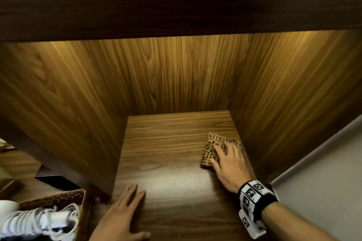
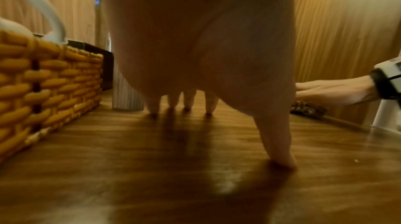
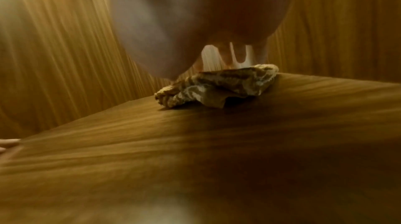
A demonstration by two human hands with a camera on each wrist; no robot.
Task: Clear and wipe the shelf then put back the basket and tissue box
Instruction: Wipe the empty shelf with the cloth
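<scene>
The wooden shelf (image 1: 166,143) is bare except for a folded brown-and-cream patterned cloth (image 1: 213,143) near its right side. My right hand (image 1: 229,164) presses flat on that cloth with straight, spread fingers. The right wrist view shows the cloth (image 3: 217,85) bunched under the right hand (image 3: 195,13). My left hand (image 1: 125,211) rests flat on the shelf's front left part, fingers straight and holding nothing. A woven wicker basket (image 1: 58,199) sits just left of the shelf. In the left wrist view, the basket (image 2: 43,87) is beside my left hand (image 2: 195,56).
The shelf is a deep niche with wood walls at the left (image 1: 68,103), back and right (image 1: 284,94), and a dark board (image 1: 176,6) overhead. The basket holds white bundled items (image 1: 39,221). A pale wall (image 1: 323,182) stands at the right.
</scene>
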